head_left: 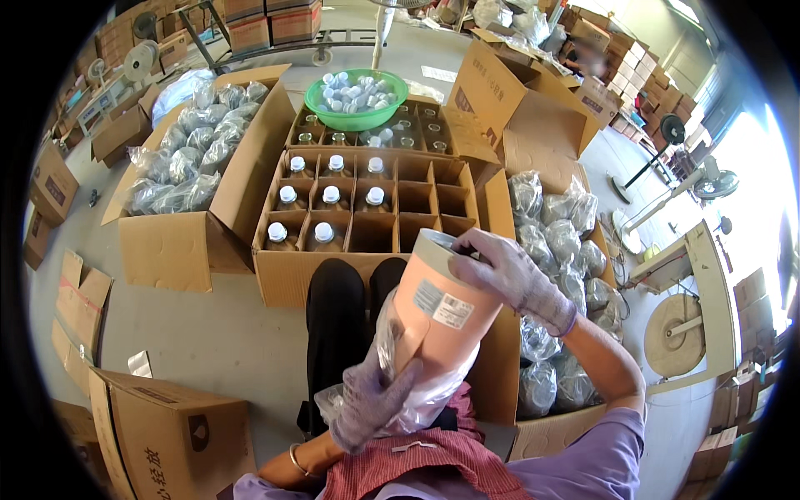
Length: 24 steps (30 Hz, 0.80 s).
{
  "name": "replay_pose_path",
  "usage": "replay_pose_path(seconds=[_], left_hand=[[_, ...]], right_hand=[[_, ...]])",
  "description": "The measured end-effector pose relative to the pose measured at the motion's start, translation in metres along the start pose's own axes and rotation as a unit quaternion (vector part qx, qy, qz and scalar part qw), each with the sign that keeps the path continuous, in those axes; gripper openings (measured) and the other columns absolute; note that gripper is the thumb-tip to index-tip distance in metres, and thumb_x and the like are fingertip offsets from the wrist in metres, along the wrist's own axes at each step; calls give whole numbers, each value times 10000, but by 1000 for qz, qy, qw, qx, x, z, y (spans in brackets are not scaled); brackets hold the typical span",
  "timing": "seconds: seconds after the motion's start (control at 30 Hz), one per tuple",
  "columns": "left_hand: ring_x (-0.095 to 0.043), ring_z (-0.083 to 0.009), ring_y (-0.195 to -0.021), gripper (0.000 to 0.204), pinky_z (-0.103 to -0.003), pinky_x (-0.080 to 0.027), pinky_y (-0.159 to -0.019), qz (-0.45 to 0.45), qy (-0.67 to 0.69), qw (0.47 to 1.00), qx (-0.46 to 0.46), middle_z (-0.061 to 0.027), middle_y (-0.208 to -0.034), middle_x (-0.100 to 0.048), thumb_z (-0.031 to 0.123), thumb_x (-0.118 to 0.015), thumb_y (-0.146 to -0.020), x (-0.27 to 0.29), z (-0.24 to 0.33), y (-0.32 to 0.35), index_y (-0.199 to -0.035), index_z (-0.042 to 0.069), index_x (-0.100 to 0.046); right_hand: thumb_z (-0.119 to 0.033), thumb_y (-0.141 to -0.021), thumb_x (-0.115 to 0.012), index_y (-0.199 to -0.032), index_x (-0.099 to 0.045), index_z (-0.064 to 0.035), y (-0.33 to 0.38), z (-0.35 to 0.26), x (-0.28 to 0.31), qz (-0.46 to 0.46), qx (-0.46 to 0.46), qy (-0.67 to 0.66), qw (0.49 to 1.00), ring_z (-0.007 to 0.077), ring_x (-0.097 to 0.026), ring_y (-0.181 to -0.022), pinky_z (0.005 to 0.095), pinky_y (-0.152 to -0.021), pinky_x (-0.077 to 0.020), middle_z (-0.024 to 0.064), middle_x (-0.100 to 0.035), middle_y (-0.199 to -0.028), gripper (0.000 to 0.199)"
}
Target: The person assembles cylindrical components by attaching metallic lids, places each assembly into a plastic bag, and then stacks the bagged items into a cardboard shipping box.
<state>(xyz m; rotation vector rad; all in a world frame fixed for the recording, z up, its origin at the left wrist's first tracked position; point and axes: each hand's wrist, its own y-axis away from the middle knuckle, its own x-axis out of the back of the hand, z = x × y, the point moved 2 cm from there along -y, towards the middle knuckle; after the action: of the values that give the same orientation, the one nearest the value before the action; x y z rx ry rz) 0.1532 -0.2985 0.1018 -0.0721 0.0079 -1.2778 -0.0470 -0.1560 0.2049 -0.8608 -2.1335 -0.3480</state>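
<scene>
In front of my lap, a tall peach-coloured cylinder with a grey rim leans upward to the right. It bears pale labels, and a clear plastic bag bunches round its lower part. My left hand, in a pale purple work glove, grips its lower left side through or beside the film. At the top, my gloved right hand has its fingers curled over the rim. Just beyond stands a divided carton with several white-capped bottles in its left and middle compartments.
A green basin of whitish caps rests on another carton of bottles. Open cartons flank me: a left one and a right one, both filled with plastic-wrapped items. A closed carton stands near left, and a fan stands far right.
</scene>
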Motion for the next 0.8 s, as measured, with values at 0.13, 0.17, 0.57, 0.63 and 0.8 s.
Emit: replay_pose_path(seconds=[0.13,0.17,0.57,0.63,0.8], left_hand=[[-583,-54,-841,447,-226,-502,-719,-18,87,993,76,-11,-994,-670,126,-705,-909,18,-12,-15,-1301,-40,-569],[-587,-53,-828,436,-227,-504,-709,-5,131,989,67,-8,-984,-671,130,-710,-906,21,-13,-14,-1291,-27,-581],[-599,-108,-887,502,-261,-515,-795,-38,93,987,127,-43,-982,-681,173,-677,-935,16,-24,-22,-1361,-40,-520],[-626,-133,-947,497,-298,-522,-815,-46,139,989,31,-54,-1069,-681,286,-700,-919,35,-38,-28,-1294,-18,-578],[-651,-249,-862,425,-377,-531,-750,-45,-373,890,-258,-82,-997,-663,339,-755,-816,79,-26,-33,-1126,61,-671]], right_hand=[[-428,-879,-678,-1097,-628,12,-15,-11,2,-53,69,33,996,358,-646,-958,414,-810,-513,202,-655,-1048,493],[-439,-877,-678,-1116,-628,11,-18,-11,6,-67,118,28,990,361,-644,-957,417,-820,-511,201,-653,-1048,512],[-505,-886,-648,-975,-679,14,-16,1,-1,31,-5,56,998,344,-664,-887,398,-810,-524,206,-670,-911,528],[-427,-939,-606,-1035,-683,6,-25,1,1,29,22,-106,994,275,-675,-876,361,-810,-529,154,-685,-896,451],[-732,-741,-695,-1366,-488,1,-10,43,-2,-76,106,-239,962,243,-443,-1325,397,-1105,-348,133,-469,-1397,985]])
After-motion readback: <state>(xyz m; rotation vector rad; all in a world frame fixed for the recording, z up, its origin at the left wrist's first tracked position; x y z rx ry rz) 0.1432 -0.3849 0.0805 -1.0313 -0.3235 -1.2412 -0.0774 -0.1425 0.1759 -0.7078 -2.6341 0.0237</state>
